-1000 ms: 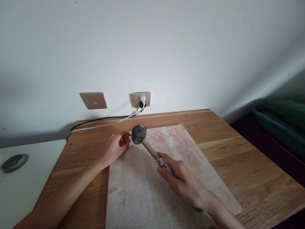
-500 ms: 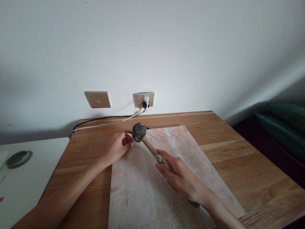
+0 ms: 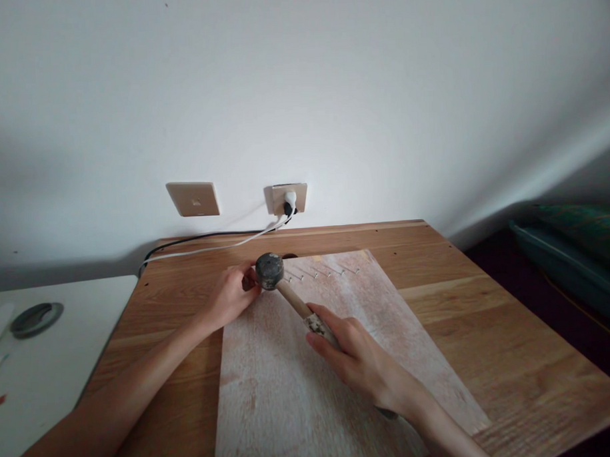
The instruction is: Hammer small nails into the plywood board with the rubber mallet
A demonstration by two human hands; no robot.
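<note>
My right hand (image 3: pixel 352 350) is wrapped round the handle of a mallet (image 3: pixel 269 271) with a dark, round head and a worn wooden shaft. The mallet head is over the far left part of a whitish, weathered board (image 3: pixel 290 382), right beside my left fingers. My left hand (image 3: pixel 233 294) rests at the board's far left corner with its fingertips pinched together. What they hold, if anything, is hidden behind the mallet head. Several thin nails (image 3: pixel 329 274) stand in a row along the board's far edge, right of the mallet head.
Under the board is a wooden table (image 3: pixel 468 316) set against a white wall. A socket (image 3: pixel 290 199) with plugs and a blank wall plate (image 3: pixel 192 199) are above it; cables (image 3: pixel 210 248) run left along the table's back. A white desk (image 3: pixel 54 370) stands left, cushions (image 3: pixel 576 266) right.
The mallet head has moved left and slightly down, closer to my left fingers, uncovering another nail in the row. My right hand shifted slightly left; my left hand stays pinched at the corner.
</note>
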